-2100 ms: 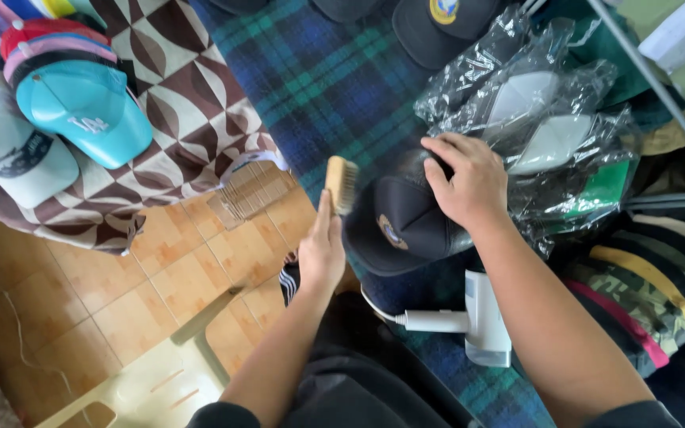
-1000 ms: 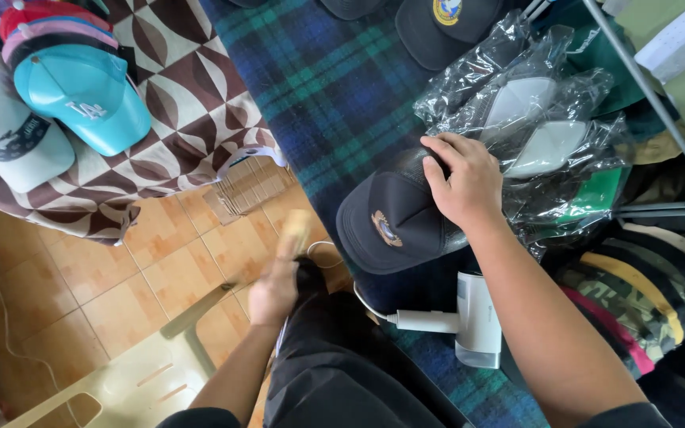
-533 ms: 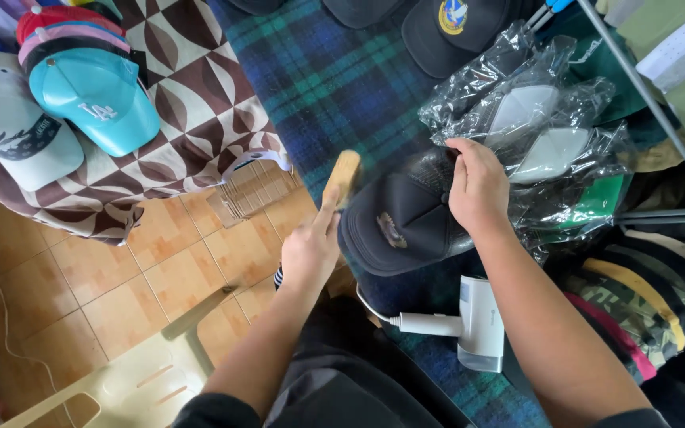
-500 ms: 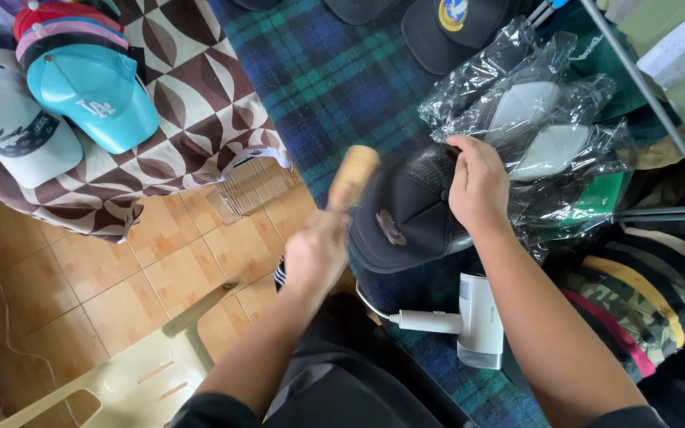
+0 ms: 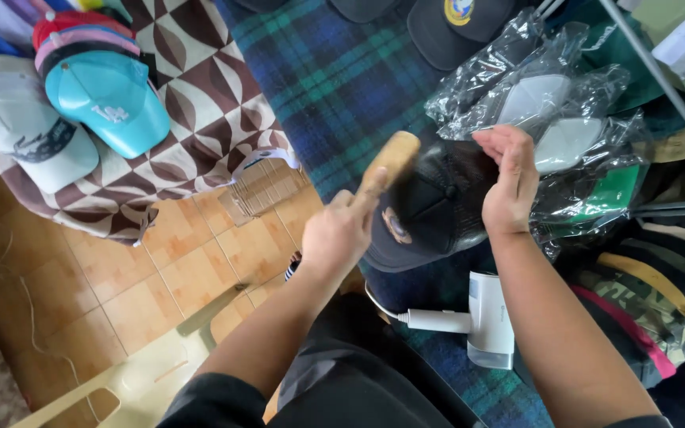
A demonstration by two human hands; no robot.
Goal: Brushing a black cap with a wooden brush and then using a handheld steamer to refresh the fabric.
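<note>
**Here, brush against dark cap**

Now the left hand (image 5: 341,231) is closed around a wooden brush (image 5: 390,161), whose head touches the dark cap (image 5: 426,214). The right hand (image 5: 509,182) grips the cap's far side over the plaid blanket (image 5: 334,87).

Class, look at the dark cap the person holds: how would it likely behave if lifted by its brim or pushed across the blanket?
The dark cap looks like soft cloth, so its crown would probably sag without the right hand propping it. It seems light, likely sliding little on the fuzzy plaid blanket. Under the brush in the left hand, it would probably dent rather than break.
</note>
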